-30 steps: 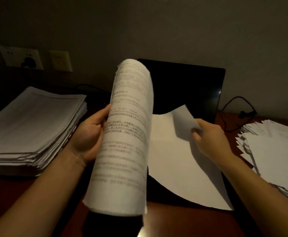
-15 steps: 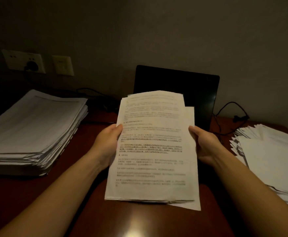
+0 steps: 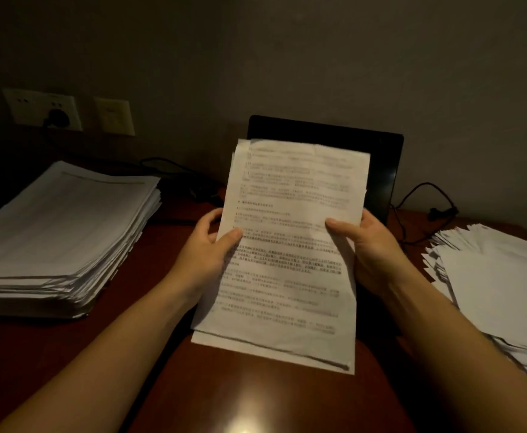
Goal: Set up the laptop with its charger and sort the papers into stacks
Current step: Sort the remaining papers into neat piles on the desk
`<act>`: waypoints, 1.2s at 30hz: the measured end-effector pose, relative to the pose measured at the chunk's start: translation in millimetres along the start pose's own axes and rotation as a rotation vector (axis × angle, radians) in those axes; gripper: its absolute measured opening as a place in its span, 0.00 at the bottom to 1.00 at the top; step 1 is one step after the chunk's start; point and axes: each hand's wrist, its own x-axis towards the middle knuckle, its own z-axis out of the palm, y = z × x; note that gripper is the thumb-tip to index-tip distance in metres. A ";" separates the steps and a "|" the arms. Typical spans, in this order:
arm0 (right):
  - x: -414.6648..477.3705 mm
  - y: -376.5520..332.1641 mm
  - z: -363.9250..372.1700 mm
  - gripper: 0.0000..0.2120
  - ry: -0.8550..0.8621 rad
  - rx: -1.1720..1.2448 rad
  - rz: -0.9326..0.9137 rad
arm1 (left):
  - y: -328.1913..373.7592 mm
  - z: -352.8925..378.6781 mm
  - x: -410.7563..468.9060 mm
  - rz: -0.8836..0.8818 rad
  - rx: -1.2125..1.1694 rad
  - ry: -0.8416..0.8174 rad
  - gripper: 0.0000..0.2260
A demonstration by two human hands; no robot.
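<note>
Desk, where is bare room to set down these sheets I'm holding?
Bare wood shows at the near edge of the desk, below the held sheets, and the strip between the left stack and the left hand. The loose pile crowds the right side; laptop and cables fill the back.

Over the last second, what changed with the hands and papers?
The printed bundle in the left hand uncurled flat; the right hand brought its loose sheet behind it, and both now grip it by the sides. The left stack, right pile and laptop stayed put.
</note>
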 end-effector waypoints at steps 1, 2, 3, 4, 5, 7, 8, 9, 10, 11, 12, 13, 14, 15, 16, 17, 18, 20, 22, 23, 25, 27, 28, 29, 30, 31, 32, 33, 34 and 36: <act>-0.9 -6.2 2.9 0.15 0.014 -0.021 -0.049 | 4.0 0.3 -0.2 0.009 -0.050 -0.024 0.17; -1.6 -12.6 5.4 0.15 0.028 -0.064 -0.105 | 9.0 1.6 -1.1 0.044 -0.064 -0.022 0.12; -2.3 -19.5 8.7 0.15 0.035 -0.125 -0.164 | 14.0 2.4 -1.3 0.098 -0.068 0.008 0.09; -2.9 -26.5 11.6 0.16 0.036 -0.184 -0.220 | 20.0 3.3 -0.4 0.157 -0.067 0.058 0.08; -3.8 -33.3 14.0 0.16 0.036 -0.221 -0.269 | 25.7 3.8 2.0 0.221 -0.052 0.116 0.07; -6.2 -43.8 17.5 0.15 0.045 -0.238 -0.358 | 41.1 5.6 4.2 0.334 -0.030 0.167 0.06; -7.7 -47.0 18.5 0.14 0.053 -0.242 -0.402 | 49.0 7.2 4.1 0.375 -0.028 0.158 0.05; -9.2 -48.3 19.3 0.13 0.062 -0.248 -0.440 | 55.2 8.9 4.0 0.409 -0.015 0.137 0.05; -10.7 -47.3 19.7 0.13 0.071 -0.255 -0.464 | 59.5 11.3 2.8 0.434 0.006 0.118 0.05; -12.1 -44.3 19.6 0.14 0.080 -0.263 -0.473 | 59.6 13.5 1.8 0.446 0.037 0.109 0.05; -12.8 -38.5 18.4 0.15 0.091 -0.268 -0.460 | 56.6 16.0 0.4 0.438 0.064 0.113 0.05; -14.0 -31.2 17.3 0.15 0.099 -0.264 -0.430 | 49.5 17.7 -1.1 0.411 0.082 0.120 0.06; -15.7 -23.1 16.1 0.15 0.105 -0.259 -0.391 | 39.5 18.8 -3.4 0.370 0.091 0.118 0.07; -17.7 -15.1 15.4 0.14 0.111 -0.260 -0.355 | 27.9 19.0 -5.7 0.325 0.098 0.106 0.07; -19.4 -7.3 15.0 0.13 0.120 -0.275 -0.330 | 18.2 18.5 -8.1 0.278 0.112 0.091 0.07; -20.8 -0.1 14.7 0.12 0.130 -0.301 -0.314 | 11.0 17.6 -9.5 0.238 0.134 0.078 0.07; -23.0 5.5 15.4 0.12 0.132 -0.327 -0.301 | 7.7 16.4 -10.4 0.211 0.156 0.076 0.07; -25.8 12.1 18.8 0.13 0.125 -0.351 -0.277 | 9.1 12.7 -9.4 0.198 0.195 0.095 0.09; -26.3 13.9 22.2 0.13 0.110 -0.359 -0.252 | 16.3 6.2 -8.0 0.200 0.218 0.115 0.11; -26.2 12.9 24.2 0.13 0.101 -0.361 -0.243 | 19.7 1.6 -6.1 0.194 0.216 0.123 0.10; -24.4 8.5 29.4 0.11 0.091 -0.346 -0.239 | 25.9 -10.7 -2.9 0.160 0.196 0.125 0.10; -22.6 3.7 37.9 0.10 0.076 -0.320 -0.240 | 31.6 -24.0 0.4 0.112 0.168 0.129 0.10; -22.2 1.8 44.5 0.10 0.062 -0.298 -0.245 | 34.7 -31.6 1.7 0.098 0.162 0.139 0.10; -21.8 0.2 52.2 0.10 0.048 -0.266 -0.249 | 37.8 -39.5 3.0 0.091 0.165 0.156 0.10; -21.8 -1.0 60.8 0.10 0.034 -0.227 -0.247 | 41.6 -48.1 4.0 0.088 0.165 0.176 0.10; -21.7 -1.9 69.9 0.10 0.017 -0.190 -0.245 | 45.6 -57.2 5.1 0.084 0.156 0.195 0.11; -21.6 -2.1 78.6 0.11 0.002 -0.163 -0.243 | 49.9 -66.2 5.7 0.078 0.143 0.210 0.11; -21.4 -2.7 87.9 0.12 -0.018 -0.145 -0.242 | 53.7 -76.2 6.6 0.069 0.130 0.222 0.12; -20.8 -2.6 97.6 0.14 -0.036 -0.133 -0.239 | 57.3 -86.7 6.2 0.063 0.120 0.232 0.14; -18.0 -1.2 116.5 0.18 -0.070 -0.148 -0.247 | 61.6 -108.0 5.5 0.083 0.124 0.259 0.21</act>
